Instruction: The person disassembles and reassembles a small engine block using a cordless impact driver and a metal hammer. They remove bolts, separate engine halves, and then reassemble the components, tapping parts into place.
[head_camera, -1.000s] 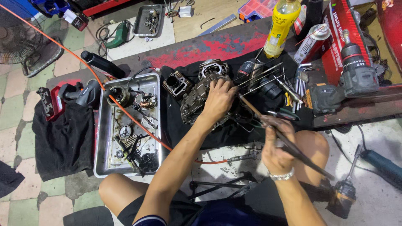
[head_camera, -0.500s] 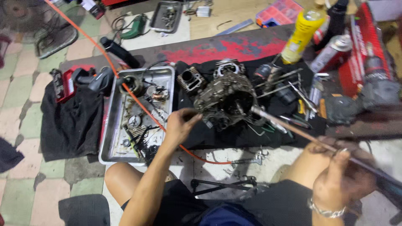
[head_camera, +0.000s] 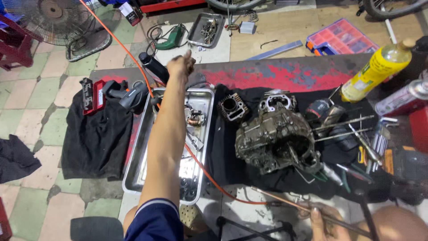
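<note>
My left hand [head_camera: 180,68] reaches far forward over the metal tray [head_camera: 133,165], its fingers curled just past the tray's far rim. It sits beside a black cylindrical tool [head_camera: 153,67] and the orange hose [head_camera: 120,44]. I cannot tell whether it holds anything. My right hand [head_camera: 327,224] is at the bottom edge, closed on a long thin rod [head_camera: 285,204] that slants across the front of the bench. A greasy engine case [head_camera: 276,138] lies on black cloth between the hands, with a cylinder [head_camera: 232,107] and a cylinder head [head_camera: 276,100] behind it.
Loose tools and long bolts [head_camera: 356,134] lie right of the engine case. A yellow bottle [head_camera: 379,71] and a spray can [head_camera: 401,98] stand at the far right. A fan [head_camera: 58,18], a green drill [head_camera: 171,38], a small parts tray [head_camera: 205,29] and an orange parts box [head_camera: 343,38] sit on the floor beyond.
My left hand left the engine case, crossed the tray and stretched out past its far rim. My right hand drew back to the bottom edge with the rod.
</note>
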